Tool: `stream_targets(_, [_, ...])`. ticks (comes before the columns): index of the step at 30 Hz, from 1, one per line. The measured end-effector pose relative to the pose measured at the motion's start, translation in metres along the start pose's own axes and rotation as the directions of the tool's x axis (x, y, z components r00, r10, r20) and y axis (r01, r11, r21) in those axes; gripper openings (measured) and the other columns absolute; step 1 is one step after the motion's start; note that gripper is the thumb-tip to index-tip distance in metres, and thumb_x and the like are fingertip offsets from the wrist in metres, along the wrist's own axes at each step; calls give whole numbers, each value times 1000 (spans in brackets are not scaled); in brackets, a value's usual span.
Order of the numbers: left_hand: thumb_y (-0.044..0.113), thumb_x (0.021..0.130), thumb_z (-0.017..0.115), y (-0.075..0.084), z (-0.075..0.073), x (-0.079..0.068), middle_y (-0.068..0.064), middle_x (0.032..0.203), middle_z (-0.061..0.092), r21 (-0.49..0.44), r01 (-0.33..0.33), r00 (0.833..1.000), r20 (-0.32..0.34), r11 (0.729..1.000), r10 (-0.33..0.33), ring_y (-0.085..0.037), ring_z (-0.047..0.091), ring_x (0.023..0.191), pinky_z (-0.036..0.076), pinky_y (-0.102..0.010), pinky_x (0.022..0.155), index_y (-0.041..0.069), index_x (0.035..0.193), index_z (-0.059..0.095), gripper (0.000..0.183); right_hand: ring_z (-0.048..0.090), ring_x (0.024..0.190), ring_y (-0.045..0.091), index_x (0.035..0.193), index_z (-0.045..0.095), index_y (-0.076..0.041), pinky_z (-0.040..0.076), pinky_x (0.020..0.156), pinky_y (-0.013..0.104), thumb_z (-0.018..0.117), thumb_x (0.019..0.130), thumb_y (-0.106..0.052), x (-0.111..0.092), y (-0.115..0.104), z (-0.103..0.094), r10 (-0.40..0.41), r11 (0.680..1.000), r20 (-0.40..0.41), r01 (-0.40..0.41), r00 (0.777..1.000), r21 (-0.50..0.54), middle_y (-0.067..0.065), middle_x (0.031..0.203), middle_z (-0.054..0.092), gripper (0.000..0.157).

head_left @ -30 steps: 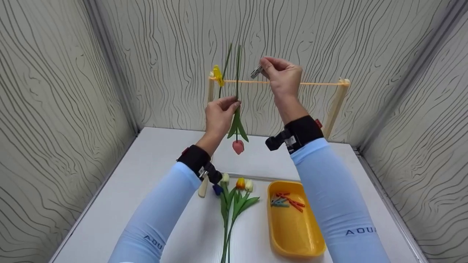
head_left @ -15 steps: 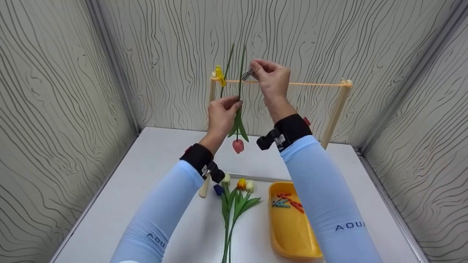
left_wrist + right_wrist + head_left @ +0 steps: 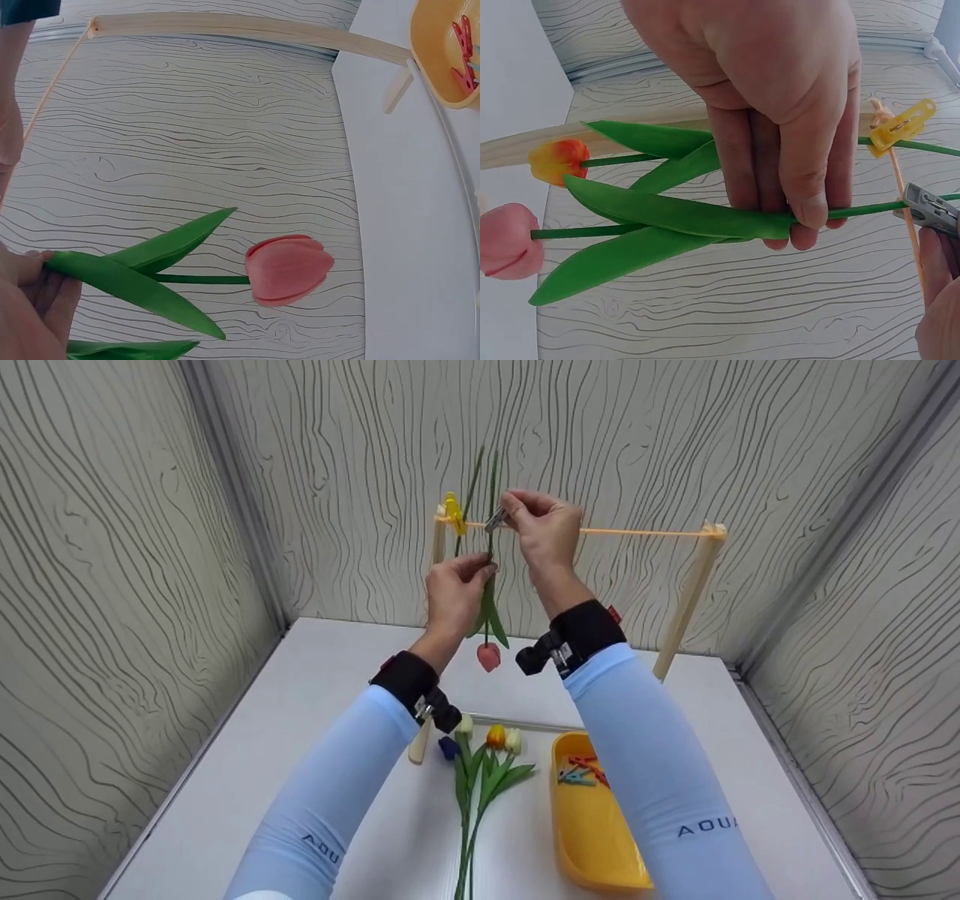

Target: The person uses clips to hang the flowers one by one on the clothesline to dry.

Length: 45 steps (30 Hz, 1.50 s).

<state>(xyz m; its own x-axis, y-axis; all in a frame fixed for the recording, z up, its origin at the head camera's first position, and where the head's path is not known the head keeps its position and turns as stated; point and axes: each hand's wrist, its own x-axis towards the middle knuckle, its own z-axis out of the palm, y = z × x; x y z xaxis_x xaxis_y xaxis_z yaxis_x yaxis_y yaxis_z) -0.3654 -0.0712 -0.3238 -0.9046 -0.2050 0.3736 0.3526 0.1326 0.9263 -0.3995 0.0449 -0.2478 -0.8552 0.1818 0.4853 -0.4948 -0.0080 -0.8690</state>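
Observation:
My left hand (image 3: 457, 592) pinches the green stem of a pink tulip (image 3: 488, 657), which hangs flower down in front of an orange string (image 3: 637, 532). In my right hand (image 3: 551, 529) is a grey clothespin (image 3: 928, 208), pinched between thumb and fingers, its tip right at the stem and string. Left of it, a yellow clothespin (image 3: 902, 127) clips another stem to the string. That stem belongs to an orange-yellow tulip (image 3: 559, 161), also hanging flower down; in the head view its flower is hidden behind my left hand and arm.
Wooden posts (image 3: 686, 600) hold the string at both ends. On the white table (image 3: 352, 652) lie several tulips (image 3: 480, 780), white, blue and orange-yellow. A yellow tub (image 3: 592, 840) with red and teal clothespins (image 3: 577, 776) stands right of them, partly under my right arm.
My right hand has moved left and slightly down, bringing the grey clothespin from beside the string to the pink tulip's stem. My left hand has stayed nearly in place.

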Motion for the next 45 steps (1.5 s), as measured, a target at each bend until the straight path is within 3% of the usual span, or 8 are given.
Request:
stream_targets(10, [7, 103, 73, -3, 0, 2, -15, 121, 83, 21, -19, 1000, -10, 1000, 19, -25, 82, 110, 67, -34, 98, 3, 127, 80, 26, 75, 86, 6, 109, 82, 4, 67, 84, 23, 79, 99, -10, -11, 10, 1, -15, 1000, 4, 16, 1000, -22, 5, 96, 79, 17])
stream_targets(20, [9, 104, 73, -3, -1, 2, -12, 121, 83, 81, -33, 999, -27, 996, 35, -21, 79, 110, 67, -34, 97, 5, 128, 80, 25, 79, 107, 17, 125, 78, 1, 65, 95, 24, 74, 104, -14, -14, 2, -3, 41, 995, 63, -35, 997, -92, 19, 123, 79, 27])
stream_targets(34, [9, 107, 69, 0, -7, -12, -11, 135, 79, 121, -68, 997, -20, 990, 70, -21, 79, 119, 65, -33, 103, 6, 142, 72, 35, 77, 115, 20, 129, 75, -2, 64, 99, 25, 73, 105, -16, -17, 1, -4, 24, 987, 90, -9, 996, -158, 16, 128, 77, 28])
stream_targets(45, [13, 108, 68, -1, -22, -23, -10, 132, 80, 152, -136, 989, -43, 979, 144, -22, 79, 117, 65, -35, 104, 7, 137, 75, 30, 75, 119, 21, 132, 73, -4, 62, 104, 28, 71, 106, -15, -20, -2, -3, 46, 980, 92, -27, 995, -199, 14, 132, 74, 28])
